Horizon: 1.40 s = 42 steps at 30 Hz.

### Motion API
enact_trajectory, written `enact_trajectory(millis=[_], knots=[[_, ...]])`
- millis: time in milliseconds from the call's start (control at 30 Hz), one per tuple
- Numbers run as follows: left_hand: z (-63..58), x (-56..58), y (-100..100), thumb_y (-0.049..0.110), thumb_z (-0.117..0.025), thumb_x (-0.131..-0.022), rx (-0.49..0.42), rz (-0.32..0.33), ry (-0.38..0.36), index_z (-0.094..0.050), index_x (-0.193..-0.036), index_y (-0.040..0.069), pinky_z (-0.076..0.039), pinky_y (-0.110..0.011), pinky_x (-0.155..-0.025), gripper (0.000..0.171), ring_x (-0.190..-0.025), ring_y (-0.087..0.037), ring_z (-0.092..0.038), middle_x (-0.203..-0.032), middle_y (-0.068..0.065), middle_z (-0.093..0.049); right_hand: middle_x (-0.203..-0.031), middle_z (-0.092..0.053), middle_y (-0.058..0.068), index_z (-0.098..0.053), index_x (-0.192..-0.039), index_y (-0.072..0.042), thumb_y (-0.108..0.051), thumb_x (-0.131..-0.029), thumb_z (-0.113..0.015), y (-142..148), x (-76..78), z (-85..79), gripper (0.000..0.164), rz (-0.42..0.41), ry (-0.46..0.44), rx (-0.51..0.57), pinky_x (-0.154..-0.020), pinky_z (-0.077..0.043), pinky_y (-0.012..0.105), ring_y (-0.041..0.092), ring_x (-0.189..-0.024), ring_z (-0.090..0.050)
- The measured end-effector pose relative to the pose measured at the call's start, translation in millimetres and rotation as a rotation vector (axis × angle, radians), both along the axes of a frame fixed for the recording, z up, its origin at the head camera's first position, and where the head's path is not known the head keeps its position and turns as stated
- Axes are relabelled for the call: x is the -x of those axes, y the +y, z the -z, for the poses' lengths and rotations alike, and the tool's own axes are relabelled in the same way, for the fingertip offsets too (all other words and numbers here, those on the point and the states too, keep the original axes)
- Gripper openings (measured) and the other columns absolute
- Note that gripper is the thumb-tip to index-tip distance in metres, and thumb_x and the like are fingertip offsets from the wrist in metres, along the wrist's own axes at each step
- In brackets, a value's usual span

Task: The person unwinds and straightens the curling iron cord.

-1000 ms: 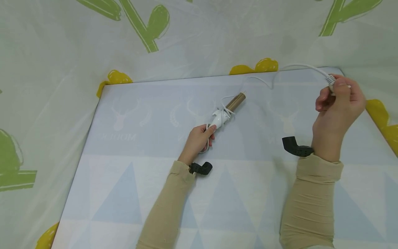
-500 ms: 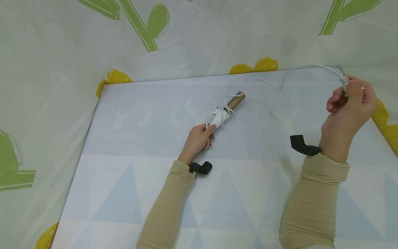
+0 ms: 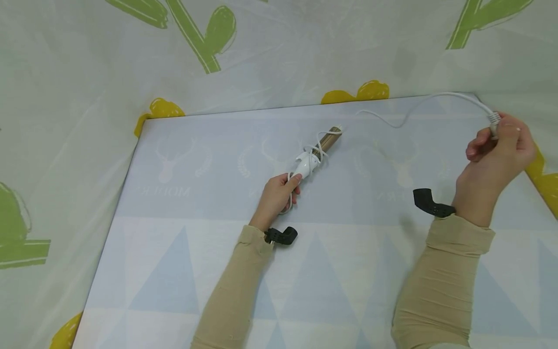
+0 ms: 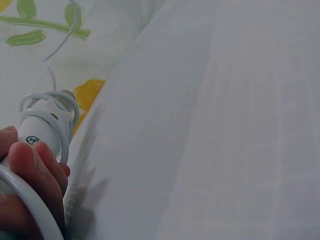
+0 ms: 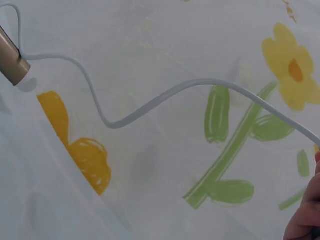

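A curling iron point(image 3: 307, 165) with a white handle and gold barrel is held by its handle in my left hand point(image 3: 275, 198), in the middle of the head view. Loops of its white cord point(image 3: 403, 123) wrap round the handle and barrel. At the right, my right hand point(image 3: 497, 162) pinches the cord's plug point(image 3: 494, 121) between thumb and fingers. Between the hands the cord runs in a loose, wavy arc. The left wrist view shows fingers point(image 4: 40, 165) curled round the white handle point(image 4: 37, 132). Right wrist view: the gold barrel point(image 5: 12, 60) at upper left, the plug out of frame.
Below the hands lies a table point(image 3: 235, 271) with a pale blue and white triangle-patterned cover. A light curtain point(image 3: 283, 53) with green and yellow plant prints hangs behind and beside it. Each wrist wears a small black camera mount point(image 3: 432, 206).
My right hand has moved to the right and slightly down with the plug, drawing the cord out further. A loop now lies nearer the barrel's tip. The left hand stays nearly still.
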<state>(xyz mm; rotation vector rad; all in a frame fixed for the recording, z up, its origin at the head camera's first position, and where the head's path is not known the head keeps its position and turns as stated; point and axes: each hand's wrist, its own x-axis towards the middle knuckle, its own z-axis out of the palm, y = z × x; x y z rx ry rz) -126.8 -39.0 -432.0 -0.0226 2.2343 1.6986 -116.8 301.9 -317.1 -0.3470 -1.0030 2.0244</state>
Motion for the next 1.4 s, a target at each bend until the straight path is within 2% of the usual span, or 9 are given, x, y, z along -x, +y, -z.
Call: enact_trajectory(millis=[67,333,533,933,1100,1400], knots=[[-0.4,-0.3,0,0.055,-0.054,-0.086,-0.011,-0.007,-0.001,-0.059,-0.076,0.009,-0.029,-0.025,-0.036,0.047,-0.036,-0.013,-0.035,-0.053,-0.004,-0.053,-0.054,-0.048,0.014,-0.058,-0.093,0.010,-0.005,-0.087,-0.060,2,0.3,0.6,0.016,-0.010,0.003,0.048,-0.034,-0.031,0.022,0.020,-0.037,-0.035],[0.0,-1.7,0,0.055,-0.054,-0.086,-0.062,-0.033,0.009,-0.060,-0.079,0.009,-0.032,-0.025,-0.037,0.048,-0.037,-0.012,-0.036,-0.053,-0.004,-0.053,-0.058,-0.047,0.014,-0.058,-0.095,0.008,-0.007,-0.089,-0.058,6,-0.5,3.6,0.016,-0.026,-0.001,0.105,-0.035,-0.031,0.022,0.020,-0.041,-0.038],[1.0,-2.2,0,0.056,-0.053,-0.086,-0.094,-0.055,0.048,-0.060,-0.078,0.007,-0.032,-0.026,-0.036,0.050,-0.036,-0.013,-0.036,-0.053,-0.004,-0.053,-0.059,-0.047,0.013,-0.058,-0.096,0.007,-0.008,-0.089,-0.059,12,-1.1,9.5,0.017,-0.022,-0.012,0.097,-0.037,-0.030,0.022,0.020,-0.044,-0.038],[2.4,-0.2,1,0.054,-0.054,-0.087,-0.106,-0.098,0.044,-0.060,-0.078,0.007,-0.033,-0.025,-0.037,0.048,-0.037,-0.012,-0.038,-0.053,-0.004,-0.053,-0.059,-0.047,0.012,-0.059,-0.097,0.004,-0.009,-0.087,-0.062,20,-2.8,16.0,0.016,-0.011,-0.060,0.160,-0.038,-0.030,0.023,0.020,-0.042,-0.037],[2.8,-0.2,0,0.055,-0.053,-0.086,-0.110,-0.109,0.050,-0.060,-0.078,0.007,-0.033,-0.025,-0.036,0.049,-0.036,-0.012,-0.038,-0.053,-0.004,-0.053,-0.062,-0.048,0.011,-0.058,-0.099,-0.001,-0.009,-0.086,-0.063,22,-3.7,17.5,0.017,-0.002,-0.085,0.177,-0.039,-0.032,0.023,0.020,-0.043,-0.037],[4.2,-0.2,1,0.057,-0.054,-0.085,-0.146,-0.120,0.030,-0.059,-0.080,0.006,-0.032,-0.025,-0.036,0.052,-0.037,-0.012,-0.037,-0.054,-0.004,-0.053,-0.061,-0.049,0.011,-0.058,-0.097,-0.001,-0.010,-0.085,-0.063,30,-6.7,23.2,0.016,0.028,-0.129,0.157,-0.038,-0.031,0.023,0.020,-0.042,-0.038]])
